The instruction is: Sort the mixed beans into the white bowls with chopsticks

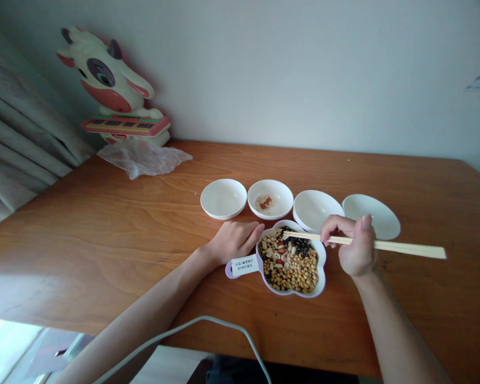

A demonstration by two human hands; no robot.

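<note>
A pair of light wooden chopsticks (408, 248) is held in my right hand (356, 240). Their tips touch the mix in a cloud-shaped white bowl (321, 277) with a lilac rim and handle. Peanuts (270, 248) lie at its left, black beans (300, 246) at its upper right, and yellow soybeans (292, 277) fill the lower part. My left hand (234, 240) rests on the table beside the handle. Its fingers are bent together, with the tips at the bowl's rim; whether they grip it is hidden.
Behind stand a white bowl (224, 198), a bowl with reddish skins (278, 192), and two more white bowls (318, 205) (374, 213). A cow-shaped toy keyboard (126, 125) and plastic bag (144, 158) sit back left. A pale cable (208, 318) crosses the front.
</note>
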